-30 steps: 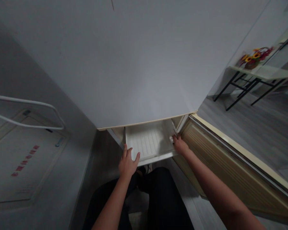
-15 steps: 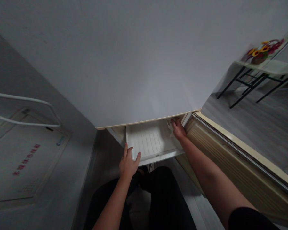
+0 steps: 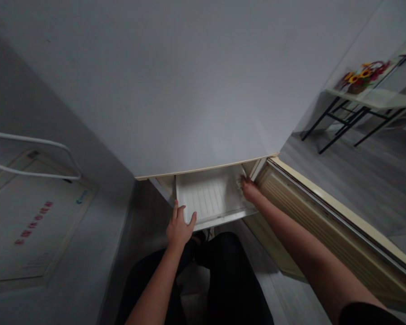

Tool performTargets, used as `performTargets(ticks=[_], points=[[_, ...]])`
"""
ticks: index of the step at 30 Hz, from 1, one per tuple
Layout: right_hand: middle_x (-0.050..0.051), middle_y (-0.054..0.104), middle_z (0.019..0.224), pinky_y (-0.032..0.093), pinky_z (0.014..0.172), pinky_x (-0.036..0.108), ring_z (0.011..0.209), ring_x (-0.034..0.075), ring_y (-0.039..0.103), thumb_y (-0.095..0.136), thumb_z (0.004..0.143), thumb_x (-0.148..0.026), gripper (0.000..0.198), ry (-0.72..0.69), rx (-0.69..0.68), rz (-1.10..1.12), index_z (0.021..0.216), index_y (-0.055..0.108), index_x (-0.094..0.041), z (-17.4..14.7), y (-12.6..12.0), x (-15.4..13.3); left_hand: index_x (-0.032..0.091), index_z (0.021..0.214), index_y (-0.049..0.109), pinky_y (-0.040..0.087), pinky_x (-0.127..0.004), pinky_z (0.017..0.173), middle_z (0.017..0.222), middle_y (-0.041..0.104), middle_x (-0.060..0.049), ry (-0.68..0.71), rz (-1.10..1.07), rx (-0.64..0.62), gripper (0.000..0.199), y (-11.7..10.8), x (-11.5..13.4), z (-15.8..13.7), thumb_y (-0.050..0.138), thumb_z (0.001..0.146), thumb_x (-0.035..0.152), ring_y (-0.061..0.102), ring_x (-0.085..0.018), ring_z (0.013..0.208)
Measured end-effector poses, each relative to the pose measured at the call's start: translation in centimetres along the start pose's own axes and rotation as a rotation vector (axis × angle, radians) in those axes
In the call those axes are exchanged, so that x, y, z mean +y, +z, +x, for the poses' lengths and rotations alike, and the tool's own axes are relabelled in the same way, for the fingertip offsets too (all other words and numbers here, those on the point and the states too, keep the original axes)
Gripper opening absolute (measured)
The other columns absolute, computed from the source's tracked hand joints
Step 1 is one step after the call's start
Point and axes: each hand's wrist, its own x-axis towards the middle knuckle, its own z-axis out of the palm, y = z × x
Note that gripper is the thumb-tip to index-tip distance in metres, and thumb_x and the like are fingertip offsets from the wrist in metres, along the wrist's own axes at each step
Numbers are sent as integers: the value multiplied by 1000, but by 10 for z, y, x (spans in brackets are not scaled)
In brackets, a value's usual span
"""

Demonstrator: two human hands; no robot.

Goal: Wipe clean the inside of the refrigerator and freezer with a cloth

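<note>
A white drawer (image 3: 211,192) with a ribbed bottom is pulled partway out of the low cabinet, which looks like a small fridge. My left hand (image 3: 181,225) is at the drawer's front left corner, fingers spread and thumb apart; whether it presses on the rim I cannot tell. Inside the drawer, against its right wall, my right hand (image 3: 250,189) is closed round a crumpled white cloth (image 3: 238,181). Only a small part of the cloth shows past the fingers.
To the right, the cabinet's cream door (image 3: 311,216) stands wide open. A table (image 3: 382,99) with a flower basket (image 3: 358,83) is farther right. A white metal rail (image 3: 30,137) and a wall panel with red lettering (image 3: 30,225) are on the left. My legs are below the drawer.
My right hand has moved with the cloth along the drawer's right wall, back toward the front. My left hand stays at the corner. The view has shifted slightly.
</note>
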Motion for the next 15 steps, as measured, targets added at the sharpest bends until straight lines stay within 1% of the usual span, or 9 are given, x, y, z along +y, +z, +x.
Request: performTargets(ticks=[2,4,5,6,7,9,12,14,15], points=[[27,46,151,47,111,37,134,29,55,45,89,-2,59,-13,-19,21,149,49,-1,-25,-5,6,20,134,55,57,-47,91,166,30,-13,-3,-3,-1,52,-1,1,0,47,96,56,61,-37,126],[20,45,154,47,113,35,137,26,53,44,89,-2,60,-24,35,50,149,51,-9,-59,-6,14,20,134,55,57,-46,91,166,30,-13,0,-7,-8,52,-2,1,0,47,97,55,61,-37,127],[16,40,159,44,116,36,142,25,47,42,90,-3,62,-37,92,64,151,50,-12,-78,-4,18,20,134,55,57,-46,91,166,30,-13,1,-7,-11,52,-2,1,0,47,97,55,61,-36,126],[13,40,159,42,118,38,146,24,42,38,91,-3,61,-64,213,96,150,50,-14,-97,1,23,20,134,55,57,-46,91,166,30,-13,3,-6,-13,52,-2,1,0,47,97,56,62,-36,125],[12,41,159,39,120,41,149,24,38,35,93,-4,59,-116,321,117,149,51,-15,-116,8,26,20,133,55,57,-46,91,166,30,-13,6,-4,-10,51,-2,1,1,47,97,55,63,-36,124],[10,43,158,36,122,46,153,23,30,32,96,-3,59,-259,449,137,150,50,-18,-149,24,28,20,133,56,57,-46,92,166,31,-14,16,1,-2,51,-1,0,1,48,97,55,63,-36,123],[10,38,161,34,123,49,156,24,21,35,98,-6,61,-379,413,128,157,39,-19,-178,42,13,20,132,56,58,-47,90,165,32,-15,20,17,4,50,1,0,1,48,97,55,64,-36,123],[14,35,162,37,120,49,156,29,19,43,101,-18,59,-346,354,113,159,35,-14,-183,41,-2,20,132,56,58,-47,89,165,33,-15,21,27,5,50,2,0,1,48,97,55,64,-36,122],[15,36,161,39,116,49,154,31,23,46,102,-26,58,-308,328,100,158,36,-13,-182,37,-9,20,131,56,58,-46,89,164,33,-15,22,30,8,49,2,0,1,48,97,54,64,-36,122]])
